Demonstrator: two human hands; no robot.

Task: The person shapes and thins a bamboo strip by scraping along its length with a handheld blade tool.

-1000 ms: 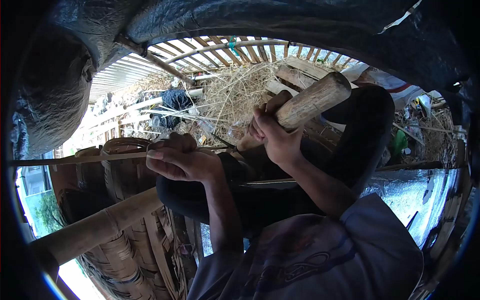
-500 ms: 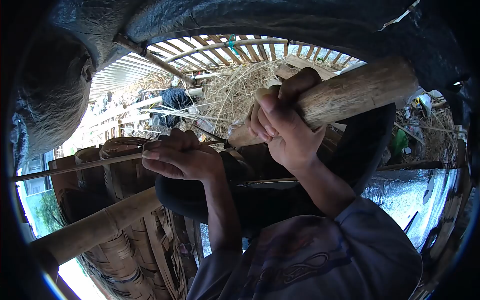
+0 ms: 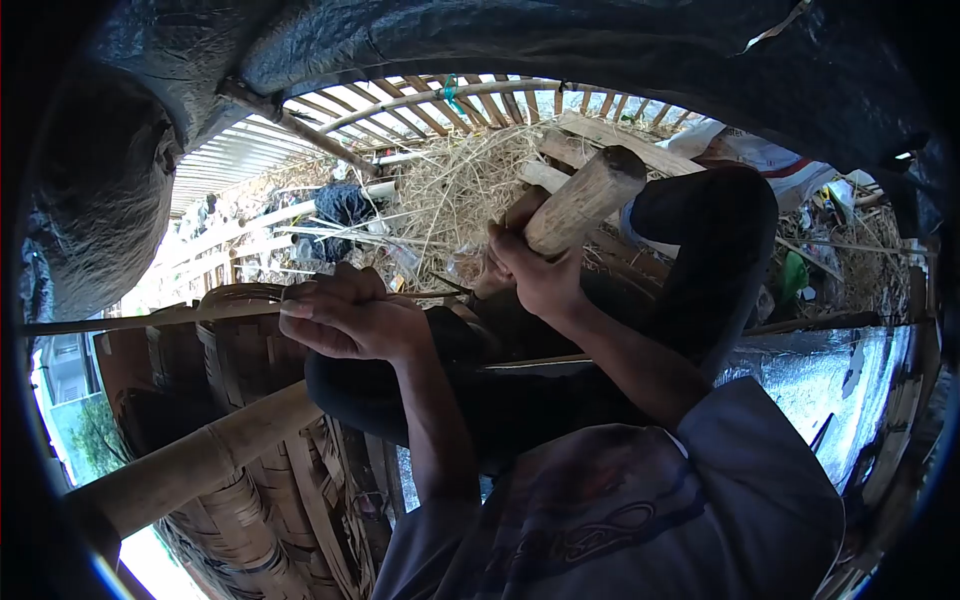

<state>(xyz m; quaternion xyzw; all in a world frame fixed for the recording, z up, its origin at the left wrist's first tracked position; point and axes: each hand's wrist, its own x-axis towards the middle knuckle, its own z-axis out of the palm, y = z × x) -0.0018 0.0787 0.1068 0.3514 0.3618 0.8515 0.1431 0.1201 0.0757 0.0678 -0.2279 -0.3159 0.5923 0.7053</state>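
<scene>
My left hand point(image 3: 345, 318) is closed around a thin bamboo strip point(image 3: 150, 321), which runs out to the left edge of the view. In my right hand point(image 3: 540, 275) is a knife with a long, thick wooden handle point(image 3: 590, 200), its butt end pointing up and to the right. The narrow dark blade point(image 3: 453, 284) shows only in part, between my two hands near my knee. Where blade and strip meet, if they touch, I cannot make out.
A woven bamboo basket point(image 3: 230, 510) stands at lower left beside a thick bamboo pole point(image 3: 210, 455). Straw point(image 3: 460, 190) and scraps lie ahead, before a slatted bamboo fence point(image 3: 480, 100). Dark sheeting point(image 3: 450, 40) hangs overhead. A pale sack point(image 3: 760, 155) lies at right.
My right hand has shifted slightly left, and the knife's handle has swung to point more steeply away from me. My left hand has barely moved and still grips the strip.
</scene>
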